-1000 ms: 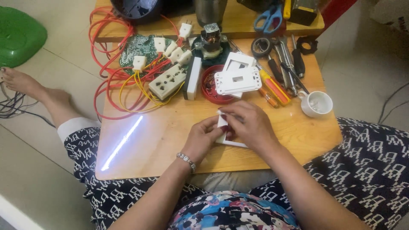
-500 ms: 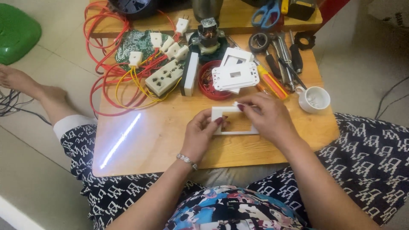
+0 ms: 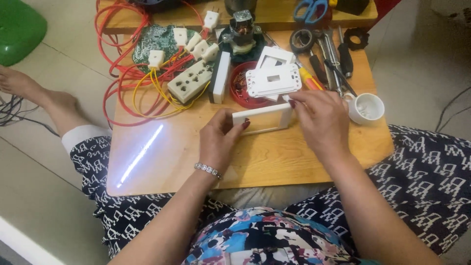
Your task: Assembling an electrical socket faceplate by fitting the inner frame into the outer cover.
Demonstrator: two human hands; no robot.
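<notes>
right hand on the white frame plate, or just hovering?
Touching. The head view shows the right hand gripping the right end of the white frame plate, fingertips wrapped over its edge; the left hand holds the other end.

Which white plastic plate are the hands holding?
The plain white frame nearest the person, gripped by the left hand and right hand. The other white plate, with a small window, rests untouched on the red ring.
</notes>
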